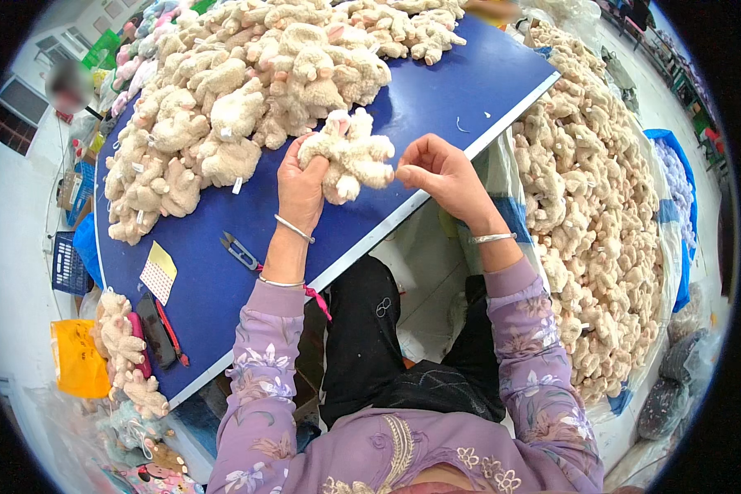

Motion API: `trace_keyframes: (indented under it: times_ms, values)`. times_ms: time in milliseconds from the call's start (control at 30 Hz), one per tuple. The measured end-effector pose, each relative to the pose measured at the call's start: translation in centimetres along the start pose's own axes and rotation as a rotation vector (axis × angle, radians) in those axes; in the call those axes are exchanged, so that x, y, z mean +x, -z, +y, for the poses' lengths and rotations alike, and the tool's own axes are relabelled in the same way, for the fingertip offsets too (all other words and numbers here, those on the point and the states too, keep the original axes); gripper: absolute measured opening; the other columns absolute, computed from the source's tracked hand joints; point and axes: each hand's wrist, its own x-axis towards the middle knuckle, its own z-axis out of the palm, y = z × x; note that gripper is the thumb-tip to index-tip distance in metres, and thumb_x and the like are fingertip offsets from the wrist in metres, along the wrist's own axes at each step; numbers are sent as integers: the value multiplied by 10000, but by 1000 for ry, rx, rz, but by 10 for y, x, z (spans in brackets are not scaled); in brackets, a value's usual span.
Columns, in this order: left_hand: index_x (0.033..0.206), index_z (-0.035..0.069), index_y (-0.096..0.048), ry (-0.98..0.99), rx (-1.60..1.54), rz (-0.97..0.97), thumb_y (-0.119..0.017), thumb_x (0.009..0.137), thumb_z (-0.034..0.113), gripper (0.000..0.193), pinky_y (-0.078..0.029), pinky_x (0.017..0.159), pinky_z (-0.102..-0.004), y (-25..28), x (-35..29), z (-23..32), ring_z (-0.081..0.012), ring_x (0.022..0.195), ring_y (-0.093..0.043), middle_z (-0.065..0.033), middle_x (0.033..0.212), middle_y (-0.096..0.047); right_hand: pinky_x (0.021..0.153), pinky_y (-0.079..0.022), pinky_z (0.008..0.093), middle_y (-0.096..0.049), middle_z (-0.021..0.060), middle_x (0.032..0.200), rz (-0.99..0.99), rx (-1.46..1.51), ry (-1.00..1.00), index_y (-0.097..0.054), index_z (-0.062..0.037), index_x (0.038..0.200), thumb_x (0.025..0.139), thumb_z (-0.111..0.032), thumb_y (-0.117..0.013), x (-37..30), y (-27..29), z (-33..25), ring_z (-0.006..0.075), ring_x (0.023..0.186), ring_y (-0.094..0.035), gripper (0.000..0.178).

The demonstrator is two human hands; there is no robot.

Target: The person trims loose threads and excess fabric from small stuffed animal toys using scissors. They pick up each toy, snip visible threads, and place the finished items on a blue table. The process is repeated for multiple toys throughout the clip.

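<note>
Above the blue table, my left hand is closed around a small cream plush toy with fluffy fur and pink ear linings. Just right of the toy, my right hand has its thumb and forefinger pinched together close to one of the toy's limbs. Whatever those fingertips hold, if anything, is too small to make out. A pair of thread snips lies on the table beside my left wrist.
A big pile of similar plush toys covers the table's far left. Right of the table, a large sack brims with more. Near the left edge lie a yellow-and-white dotted card, a dark phone and a red slim tool.
</note>
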Motion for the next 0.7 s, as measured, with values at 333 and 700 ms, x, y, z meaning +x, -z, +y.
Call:
trace_keyframes:
  times_ms: [333,700]
  values:
    - [1127,6,-535,-62,45,-24,-531,830,-60,305,-502,809,-250,-7,-2,2,-103,914,-582,-57,1044,-586,600,-439,186,-574,-15,752,32,-209,54,-540,-17,854,846,-125,-684,-5,3,-4,23,687,-516,180]
    - [1237,10,-479,-20,279,-241,-506,791,-64,453,-485,860,-256,-12,-11,3,-114,957,-563,-59,1074,-556,622,-434,204,-593,-8,821,-15,-36,-22,-570,-22,938,858,-183,-667,3,0,10,39,746,-532,204]
